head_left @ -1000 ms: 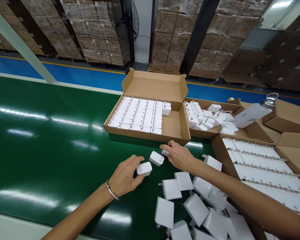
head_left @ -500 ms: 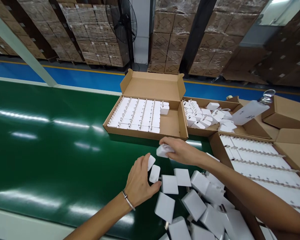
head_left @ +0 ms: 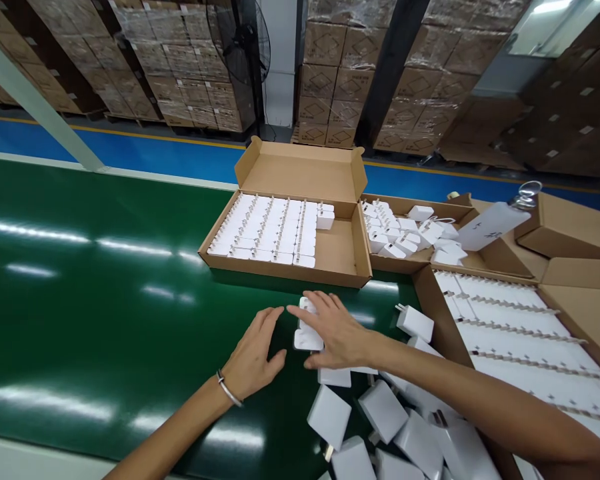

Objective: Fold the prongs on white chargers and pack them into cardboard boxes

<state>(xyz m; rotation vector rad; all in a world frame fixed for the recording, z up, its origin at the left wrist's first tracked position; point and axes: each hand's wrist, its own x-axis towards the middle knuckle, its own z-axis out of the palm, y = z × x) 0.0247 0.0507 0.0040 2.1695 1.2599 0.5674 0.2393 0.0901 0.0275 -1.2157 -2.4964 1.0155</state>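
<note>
My left hand (head_left: 257,350), with a bracelet at the wrist, hovers over the green table, its fingers apart and holding nothing. My right hand (head_left: 337,333) spreads over a short row of white plug chargers (head_left: 309,340), its index finger and thumb on either side of them. Whether it presses on them cannot be told, and its palm partly hides the row. Loose white chargers (head_left: 329,417) lie in a heap below my right forearm, some with their metal pins showing. An open cardboard box (head_left: 343,247) beyond my hands holds upright rows of chargers, pins up.
A second cardboard box (head_left: 450,208) at the right holds chargers in a jumble and a white bottle (head_left: 495,223). Nearer stands another box (head_left: 427,300) packed with rows of chargers. Stacked cartons (head_left: 325,80) and a black fan (head_left: 243,40) stand behind the table.
My right hand has moved left and nearer, from holding a charger to spreading over the chargers by my left hand. My left hand has drawn away to the left, off the chargers.
</note>
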